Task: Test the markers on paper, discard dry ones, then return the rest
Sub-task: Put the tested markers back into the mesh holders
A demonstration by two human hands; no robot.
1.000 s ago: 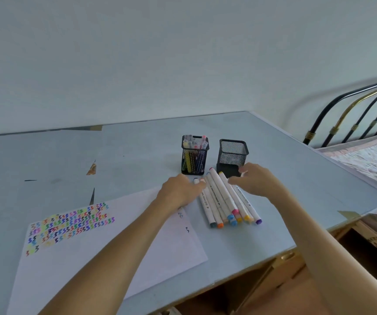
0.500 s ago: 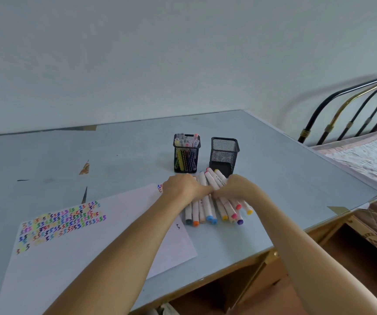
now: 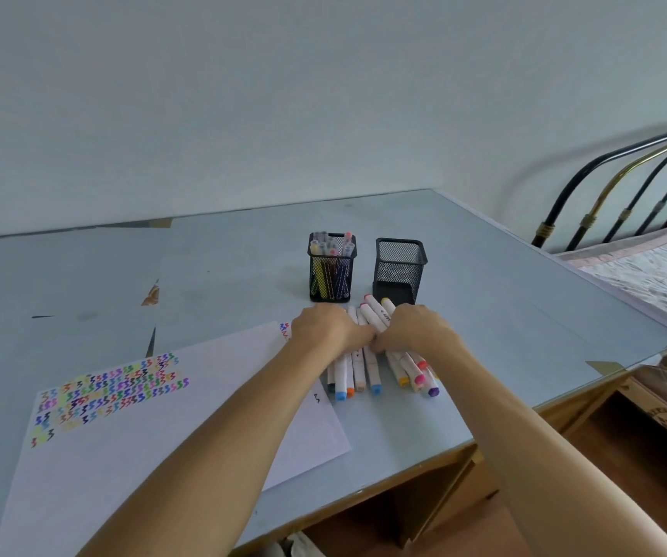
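Several white markers (image 3: 376, 367) with coloured caps lie in a bunch on the grey table (image 3: 504, 315), just in front of two black mesh cups. My left hand (image 3: 330, 327) presses on the bunch from the left and my right hand (image 3: 414, 329) from the right, fingers curled over the barrels and fingertips meeting in the middle. The left mesh cup (image 3: 331, 269) holds several markers upright. The right mesh cup (image 3: 399, 269) looks empty. A white paper sheet (image 3: 187, 412) with rows of coloured test squiggles lies to the left, under my left forearm.
The table's right edge (image 3: 645, 355) and front edge are close to the markers. A metal bed frame (image 3: 625, 186) and a patterned mattress stand to the right. A plain wall runs behind the table. Wooden floor shows below the front edge.
Both hands have closed in from either side and pushed the spread markers into a tight bunch. The fingertips now meet over the barrels.
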